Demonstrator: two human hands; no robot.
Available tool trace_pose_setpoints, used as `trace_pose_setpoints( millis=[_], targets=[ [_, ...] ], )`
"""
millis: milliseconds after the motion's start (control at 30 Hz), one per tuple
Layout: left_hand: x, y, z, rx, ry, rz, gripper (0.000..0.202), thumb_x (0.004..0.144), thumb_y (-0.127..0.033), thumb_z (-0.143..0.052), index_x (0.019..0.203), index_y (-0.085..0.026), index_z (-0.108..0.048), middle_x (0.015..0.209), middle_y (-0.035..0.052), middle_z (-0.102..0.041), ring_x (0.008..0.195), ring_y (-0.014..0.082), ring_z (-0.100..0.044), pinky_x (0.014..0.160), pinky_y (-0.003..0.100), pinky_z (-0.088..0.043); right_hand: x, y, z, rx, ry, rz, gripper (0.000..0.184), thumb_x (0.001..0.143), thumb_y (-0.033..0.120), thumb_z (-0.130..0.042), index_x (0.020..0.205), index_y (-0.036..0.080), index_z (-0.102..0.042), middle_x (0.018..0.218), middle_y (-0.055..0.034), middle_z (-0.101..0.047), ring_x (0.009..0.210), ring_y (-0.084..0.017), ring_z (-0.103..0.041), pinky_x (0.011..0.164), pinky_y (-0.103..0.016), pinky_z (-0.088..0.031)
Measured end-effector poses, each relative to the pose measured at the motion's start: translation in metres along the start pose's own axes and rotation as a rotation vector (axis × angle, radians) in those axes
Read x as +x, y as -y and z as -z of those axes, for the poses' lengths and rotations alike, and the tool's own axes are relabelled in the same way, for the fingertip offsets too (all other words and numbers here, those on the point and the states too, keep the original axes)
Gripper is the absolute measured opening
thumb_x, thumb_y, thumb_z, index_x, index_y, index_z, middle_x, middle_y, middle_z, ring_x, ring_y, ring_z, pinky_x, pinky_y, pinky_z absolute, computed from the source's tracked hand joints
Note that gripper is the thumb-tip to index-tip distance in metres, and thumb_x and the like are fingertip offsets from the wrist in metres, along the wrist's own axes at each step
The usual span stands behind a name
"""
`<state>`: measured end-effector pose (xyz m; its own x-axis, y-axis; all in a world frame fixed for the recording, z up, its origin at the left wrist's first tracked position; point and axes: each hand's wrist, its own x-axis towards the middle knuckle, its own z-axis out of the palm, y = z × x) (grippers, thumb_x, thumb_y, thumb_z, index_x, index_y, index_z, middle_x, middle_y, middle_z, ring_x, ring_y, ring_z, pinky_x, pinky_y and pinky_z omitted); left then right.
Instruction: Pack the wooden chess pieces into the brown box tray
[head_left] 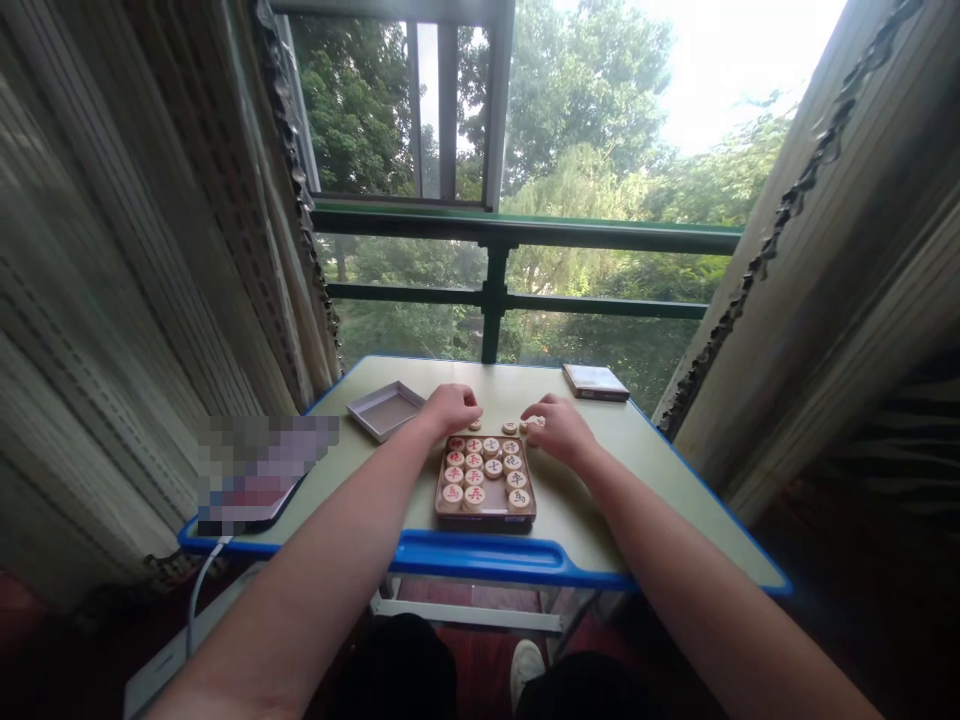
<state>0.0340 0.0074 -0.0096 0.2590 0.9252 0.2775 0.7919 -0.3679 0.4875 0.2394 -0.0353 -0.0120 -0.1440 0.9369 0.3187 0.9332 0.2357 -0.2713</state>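
Observation:
Round wooden xiangqi pieces (474,476) with red and dark characters stand in rows in a shallow box (486,518) at the table's near middle. The box's lower middle shows bare bottom. Just beyond its far left corner, my left hand (451,407) is closed, fingertips pinched at a xiangqi piece (475,426). Past the far right corner, my right hand (561,429) bends over a few loose pieces, its fingers curled down on a xiangqi piece (524,426); the hand partly hides them. One loose piece (509,427) lies between the hands.
An upturned box lid (386,411) rests left of my left hand. A flat closed box (596,382) lies at the back right. A blurred-out device with a white cable (196,585) is at the table's left edge. The table (652,520) has a raised blue rim; a window is beyond.

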Motion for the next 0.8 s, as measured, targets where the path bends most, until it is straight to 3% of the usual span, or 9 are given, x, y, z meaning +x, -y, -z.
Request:
trace_pose_setpoints(
  millis=[200,367,567,800],
  targets=[
    [0.000,0.000,0.000,0.061,0.126,0.007,0.023,0.062,-0.026,-0.057,0.076,-0.015,-0.072,0.076,0.0066,-0.069,0.069,0.0171,-0.060,0.059,0.022,-0.044,0.004,-0.006,-0.009,0.050,0.070,0.180,0.028,0.081,0.031,-0.048,0.099,0.027,-0.069,0.103,-0.0049,-0.060,0.093,-0.020,-0.048,0.088,-0.034,-0.031],
    [0.001,0.002,-0.001,0.022,0.145,-0.003,0.022,0.061,-0.026,-0.061,0.076,-0.015,-0.072,0.077,0.0064,-0.069,0.071,0.0177,-0.060,0.060,0.022,-0.044,0.006,-0.010,-0.011,0.049,0.067,0.159,0.025,0.080,0.038,-0.052,0.090,0.026,-0.071,0.102,-0.0050,-0.061,0.092,-0.019,-0.048,0.086,-0.033,-0.031],
    [0.001,0.003,-0.004,-0.006,0.129,-0.027,0.024,0.064,-0.024,-0.057,0.080,-0.014,-0.072,0.078,0.0066,-0.069,0.072,0.0172,-0.060,0.061,0.023,-0.044,0.005,-0.009,-0.014,0.042,0.064,0.160,0.031,0.078,0.044,-0.054,0.099,0.025,-0.068,0.104,-0.0051,-0.063,0.093,-0.020,-0.048,0.086,-0.033,-0.033],
    [0.001,0.003,-0.004,-0.010,0.157,-0.009,0.023,0.063,-0.027,-0.060,0.079,-0.015,-0.072,0.078,0.0061,-0.068,0.071,0.0173,-0.060,0.058,0.023,-0.044,0.004,-0.008,-0.013,0.061,0.065,0.165,0.025,0.078,0.038,-0.055,0.093,0.023,-0.069,0.101,-0.0048,-0.064,0.091,-0.019,-0.048,0.086,-0.032,-0.032]
  ],
)
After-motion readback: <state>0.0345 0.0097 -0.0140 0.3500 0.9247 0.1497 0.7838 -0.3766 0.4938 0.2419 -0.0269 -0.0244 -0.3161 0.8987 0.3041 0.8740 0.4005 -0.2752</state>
